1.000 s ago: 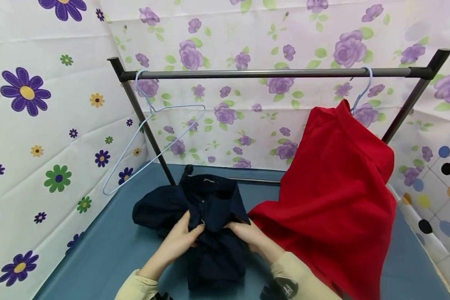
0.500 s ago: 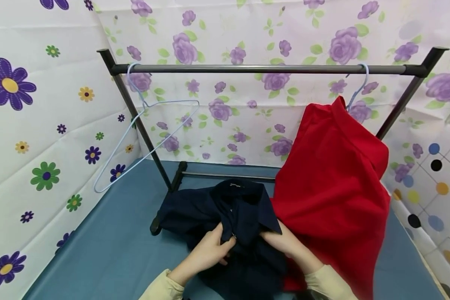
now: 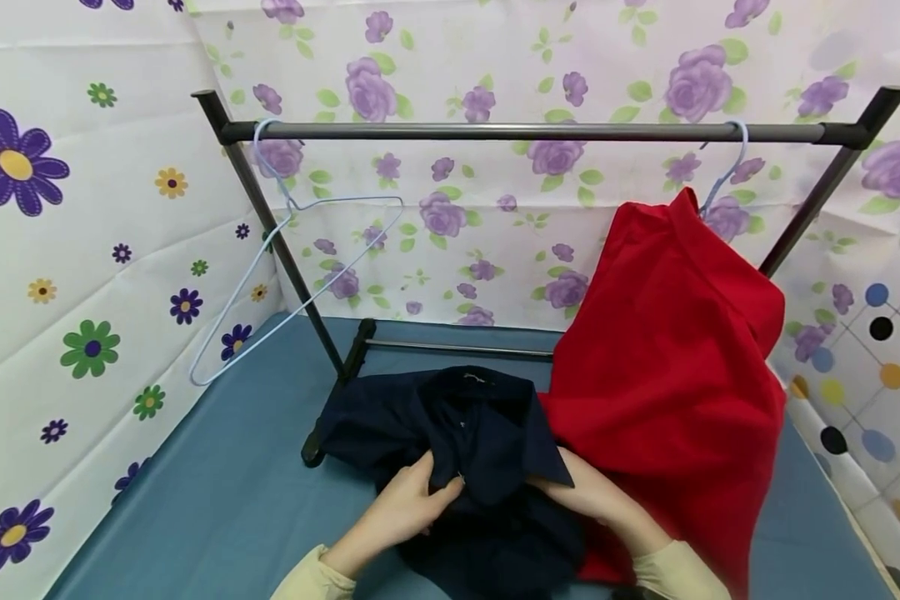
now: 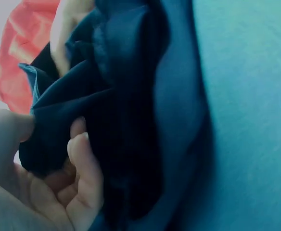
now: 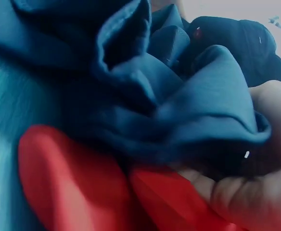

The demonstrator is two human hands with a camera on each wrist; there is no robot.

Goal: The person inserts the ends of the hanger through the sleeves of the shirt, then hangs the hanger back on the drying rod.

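A dark navy collared shirt (image 3: 487,533) lies bunched on the blue surface in the head view, its neck opening facing up and a small pale mark inside the collar. My left hand (image 3: 405,504) pinches the shirt's front edge just below the collar; the left wrist view shows the cloth between thumb and curled fingers. On the other side my right hand (image 3: 588,496) holds the shirt beneath the collar point, with its fingertips hidden by fabric. Red cloth (image 5: 73,183) lies right under that hand in the right wrist view.
A black garment rack (image 3: 495,132) spans the back. From its left end hangs a bare pale-blue wire hanger (image 3: 296,204). A red garment (image 3: 667,350) hangs on another hanger (image 3: 723,175) at the right and drapes onto the blue surface (image 3: 195,500). Flower-printed sheets surround the rack.
Both hands have shifted right with the navy shirt, uncovering the rack's left foot, and the shirt now overlaps the red garment's lower edge. The head view has shifted slightly. Both holds stay the same.
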